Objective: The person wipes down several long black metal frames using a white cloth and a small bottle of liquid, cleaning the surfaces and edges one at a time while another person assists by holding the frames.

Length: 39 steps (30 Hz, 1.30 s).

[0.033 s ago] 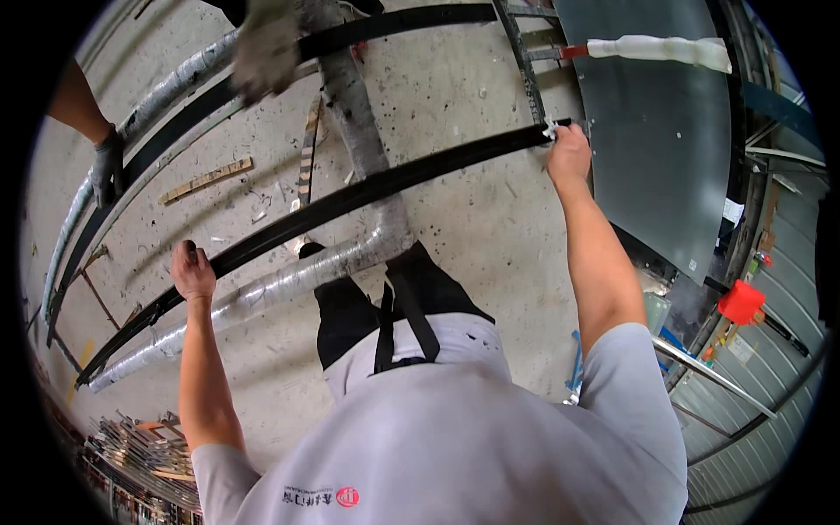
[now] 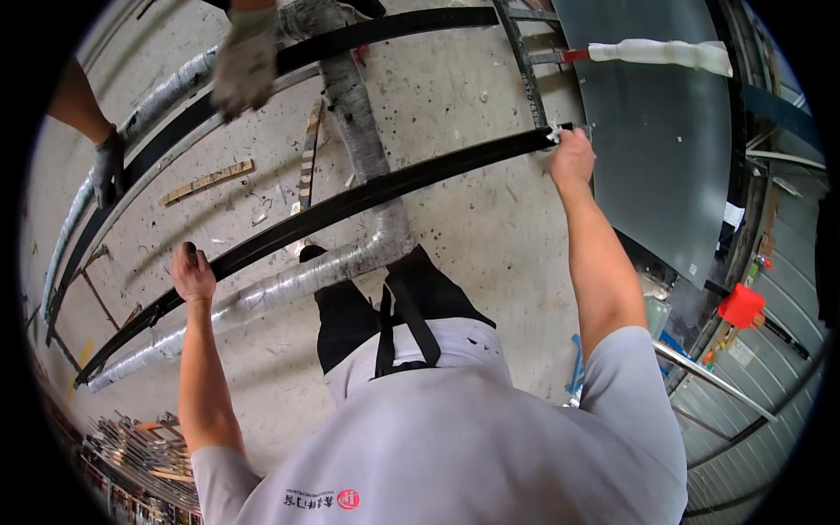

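A long black metal profile bar slants across the view in front of me, rising toward the right. My left hand has its fingers curled at the bar's left part, closed on it. Close to the bar's right end, my right hand is closed around the edge. Beside those fingers a small white scrap clings to the bar; whether I pinch it too I cannot tell. Beneath the bar runs a support frame wrapped in silvery film.
Across from me a co-worker's gloved hands, one at the left and one higher up, are by a second black bar. A wooden strip lies on the floor. At right stands a dark grey panel, near a red object.
The co-worker's upper gloved hand has moved left and slightly toward me. My right hand and the bar's right end have shifted slightly; my left hand stays in place.
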Each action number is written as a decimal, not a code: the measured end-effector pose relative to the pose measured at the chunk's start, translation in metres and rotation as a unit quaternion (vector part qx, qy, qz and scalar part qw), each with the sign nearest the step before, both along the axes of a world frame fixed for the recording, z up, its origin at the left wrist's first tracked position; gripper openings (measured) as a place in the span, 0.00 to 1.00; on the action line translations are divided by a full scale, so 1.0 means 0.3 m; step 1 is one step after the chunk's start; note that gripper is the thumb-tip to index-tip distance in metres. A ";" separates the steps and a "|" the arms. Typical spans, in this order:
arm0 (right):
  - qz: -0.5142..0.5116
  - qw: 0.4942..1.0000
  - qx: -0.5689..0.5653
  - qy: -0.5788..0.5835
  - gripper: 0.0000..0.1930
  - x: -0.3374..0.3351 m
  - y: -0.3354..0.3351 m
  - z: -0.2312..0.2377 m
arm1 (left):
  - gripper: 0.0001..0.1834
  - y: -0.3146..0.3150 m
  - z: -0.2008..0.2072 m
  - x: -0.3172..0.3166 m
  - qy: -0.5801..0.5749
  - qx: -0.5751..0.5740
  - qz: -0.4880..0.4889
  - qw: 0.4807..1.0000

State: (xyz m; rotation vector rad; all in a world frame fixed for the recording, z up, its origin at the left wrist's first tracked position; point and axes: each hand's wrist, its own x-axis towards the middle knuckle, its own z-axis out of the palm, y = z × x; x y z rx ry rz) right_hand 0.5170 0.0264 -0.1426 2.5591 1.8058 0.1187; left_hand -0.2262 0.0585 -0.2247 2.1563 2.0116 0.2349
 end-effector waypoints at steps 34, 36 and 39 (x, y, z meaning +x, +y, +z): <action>0.553 0.781 -0.059 0.284 0.08 -1.975 0.043 -0.020 | 0.06 -0.768 0.155 -0.116 -0.415 0.165 0.415 0.793; 0.599 0.749 -0.031 0.282 0.08 -2.210 0.053 -0.045 | 0.06 -0.828 0.131 -0.141 -0.442 0.102 0.460 0.763; 0.608 0.747 -0.028 0.267 0.06 -2.424 0.059 -0.049 | 0.06 -0.842 0.143 -0.207 -0.461 0.038 0.434 0.773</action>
